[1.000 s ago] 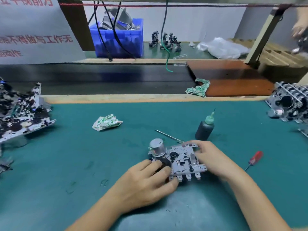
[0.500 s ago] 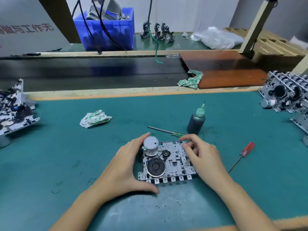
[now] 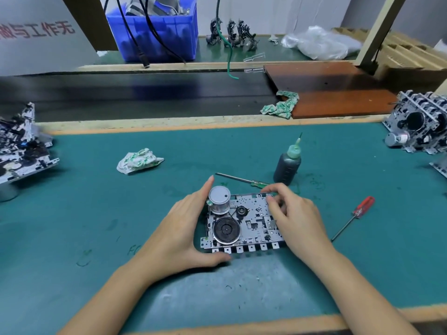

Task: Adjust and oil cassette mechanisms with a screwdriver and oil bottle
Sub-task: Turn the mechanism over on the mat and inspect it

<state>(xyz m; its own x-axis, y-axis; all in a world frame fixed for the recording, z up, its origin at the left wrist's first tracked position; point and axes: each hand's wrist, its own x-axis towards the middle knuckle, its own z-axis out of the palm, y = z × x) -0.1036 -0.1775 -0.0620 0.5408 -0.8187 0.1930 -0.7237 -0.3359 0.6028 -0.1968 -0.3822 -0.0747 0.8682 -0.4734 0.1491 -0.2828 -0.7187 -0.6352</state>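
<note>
A green mat covers the counter (image 3: 72, 213), and a dark belt runs along behind it. In the middle lies one cassette mechanism (image 3: 242, 223), flat, with its round silver motor up. The left hand (image 3: 183, 233) cups its left side, fingers straight and spread, thumb along the near edge. The right hand (image 3: 297, 218) sits on the right end, and its curled fingers pinch the far right corner. Neither hand has a tool. The oil bottle (image 3: 287, 165) stands upright just behind the mechanism. A green-handled screwdriver (image 3: 244, 180) lies beside the bottle, and a red-handled screwdriver (image 3: 355, 213) lies off to the right. I think the oiling and turning of this piece have not started yet; the hands only seem to be setting it in place. More mechanisms wait in a pile on the left (image 3: 21, 151) and another on the right (image 3: 418, 126), so lots of work looks left. I cannot tell which pile is done.
</note>
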